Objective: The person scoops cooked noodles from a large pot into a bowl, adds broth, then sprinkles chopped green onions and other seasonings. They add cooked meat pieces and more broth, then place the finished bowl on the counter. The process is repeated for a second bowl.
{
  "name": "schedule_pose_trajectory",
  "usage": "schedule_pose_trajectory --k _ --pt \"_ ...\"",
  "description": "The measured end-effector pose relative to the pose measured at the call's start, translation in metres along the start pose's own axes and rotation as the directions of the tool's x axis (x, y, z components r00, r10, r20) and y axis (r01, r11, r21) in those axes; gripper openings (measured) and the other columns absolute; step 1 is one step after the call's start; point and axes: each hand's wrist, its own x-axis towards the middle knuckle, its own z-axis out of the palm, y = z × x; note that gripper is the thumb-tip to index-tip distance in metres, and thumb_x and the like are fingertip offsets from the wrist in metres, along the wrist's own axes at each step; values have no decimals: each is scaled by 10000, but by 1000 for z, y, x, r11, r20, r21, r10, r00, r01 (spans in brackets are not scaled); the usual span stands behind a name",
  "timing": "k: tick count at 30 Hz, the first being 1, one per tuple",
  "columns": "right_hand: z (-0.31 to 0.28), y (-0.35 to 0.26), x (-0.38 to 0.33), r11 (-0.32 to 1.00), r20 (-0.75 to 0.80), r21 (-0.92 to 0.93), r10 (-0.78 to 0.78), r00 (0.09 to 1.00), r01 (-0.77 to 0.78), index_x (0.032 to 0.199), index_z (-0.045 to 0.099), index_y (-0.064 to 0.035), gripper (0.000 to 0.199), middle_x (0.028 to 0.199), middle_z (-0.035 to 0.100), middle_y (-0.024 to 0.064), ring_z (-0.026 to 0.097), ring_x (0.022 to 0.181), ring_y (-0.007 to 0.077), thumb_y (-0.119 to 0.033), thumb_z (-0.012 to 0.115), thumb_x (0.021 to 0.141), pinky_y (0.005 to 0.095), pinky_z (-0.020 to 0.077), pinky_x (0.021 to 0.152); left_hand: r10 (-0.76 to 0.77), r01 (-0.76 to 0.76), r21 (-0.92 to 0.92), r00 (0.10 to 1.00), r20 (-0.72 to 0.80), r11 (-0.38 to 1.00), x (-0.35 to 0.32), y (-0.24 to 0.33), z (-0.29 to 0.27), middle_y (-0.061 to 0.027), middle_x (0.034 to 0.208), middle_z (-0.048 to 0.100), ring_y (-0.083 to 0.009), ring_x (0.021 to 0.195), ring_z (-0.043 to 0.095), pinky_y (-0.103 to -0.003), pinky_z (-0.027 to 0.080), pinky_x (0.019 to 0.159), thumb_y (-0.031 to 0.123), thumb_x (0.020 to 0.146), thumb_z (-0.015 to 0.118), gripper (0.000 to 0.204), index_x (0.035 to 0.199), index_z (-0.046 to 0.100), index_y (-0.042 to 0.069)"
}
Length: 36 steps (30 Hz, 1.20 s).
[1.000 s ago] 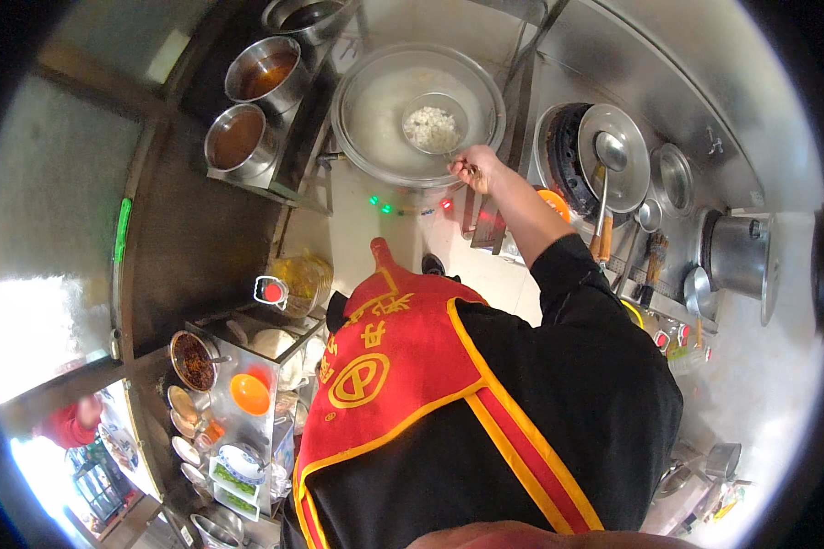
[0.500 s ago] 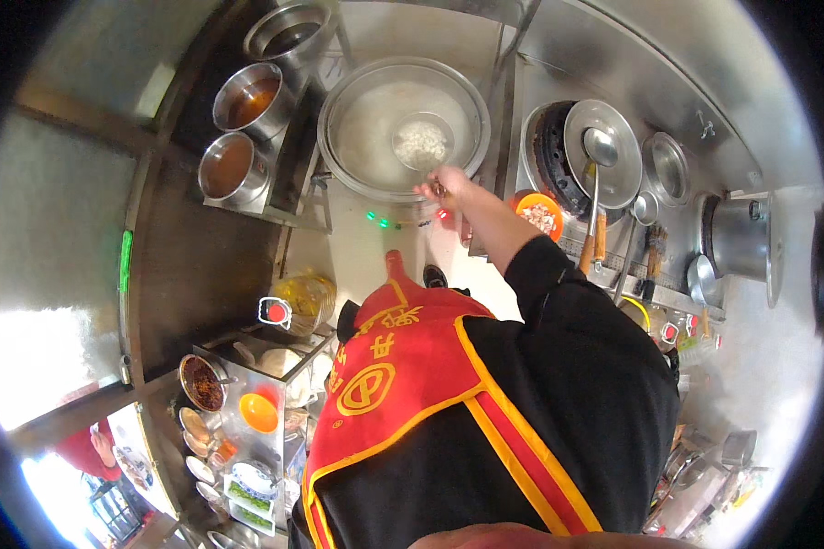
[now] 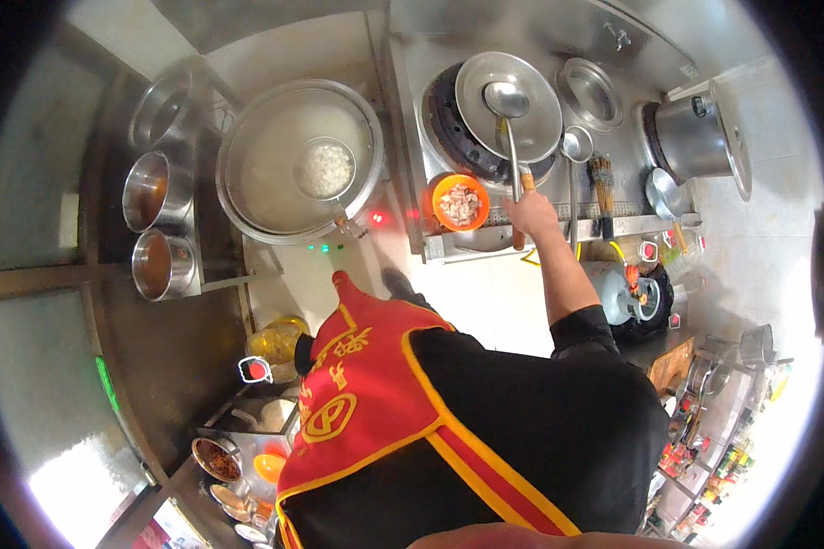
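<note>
My right hand (image 3: pixel 531 215) is closed over the wooden end of a ladle (image 3: pixel 507 101), whose bowl lies inside a metal wok (image 3: pixel 476 78). The wok's own wooden handle runs under the same hand; I cannot tell if it is gripped too. To the left, a large round pot (image 3: pixel 233 197) holds cloudy liquid. A strainer (image 3: pixel 346 203) with small white pieces in it sits in that pot, its handle resting across the near rim with no hand on it. Close to my right hand stands an orange bowl (image 3: pixel 437 212) of chopped pale-pink pieces. My left hand is out of sight.
Metal pots (image 3: pixel 163 265) stand along the left shelf. Right of the wok are a round metal basin (image 3: pixel 588 93), a second ladle (image 3: pixel 577 145), a bamboo brush (image 3: pixel 602 188) and a tall stockpot (image 3: pixel 696 137). A gas cylinder (image 3: pixel 613 293) stands below the counter edge.
My right hand has let go of the strainer's handle and moved right to the ladle at the wok. The view has shifted to the right.
</note>
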Motion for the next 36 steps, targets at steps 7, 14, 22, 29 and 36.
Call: schedule_pose_trajectory --k 7,14,22,29,36 --pt "49 27 -8 581 -51 814 69 996 2 1020 600 105 237 717 689 194 685 544 228 -86 635 886 390 552 533 114 -112 126 993 -5 986 30 49 7 -219 1116 723 -388 1039 696 -479 541 913 445 961 587 480 1114 706 6" --pt "43 54 -56 956 -355 290 149 923 -43 1491 510 -24 568 1029 707 283 712 991 406 -170 657 962 481 552 874 180 -175 92 983 -45 980 62 137 49 -135 851 717 -302 815 699 -438 548 691 382 976 584 436 1084 696 -26" --pt "19 -21 -126 490 142 872 -259 955 3 1435 594 -12 491 680 549 -18 510 536 74 -38 666 950 266 450 479 142 -208 339 968 209 918 98 177 56 -261 1024 738 -439 996 702 -512 516 933 404 945 535 487 1054 721 -33" --pt "12 -153 -114 827 322 501 -452 832 255 1336 650 -26 409 725 637 55 607 601 138 -78 659 930 316 500 576 2 92 -309 957 291 947 137 165 68 -81 664 602 -204 543 570 -379 482 523 268 916 596 296 795 652 4" --pt "29 -214 -97 818 431 548 -455 779 174 1120 693 10 233 697 641 79 610 582 142 -94 657 914 324 498 560 -133 248 -205 882 452 947 169 134 54 -45 643 548 -152 525 531 -354 446 486 241 915 612 233 809 613 34"
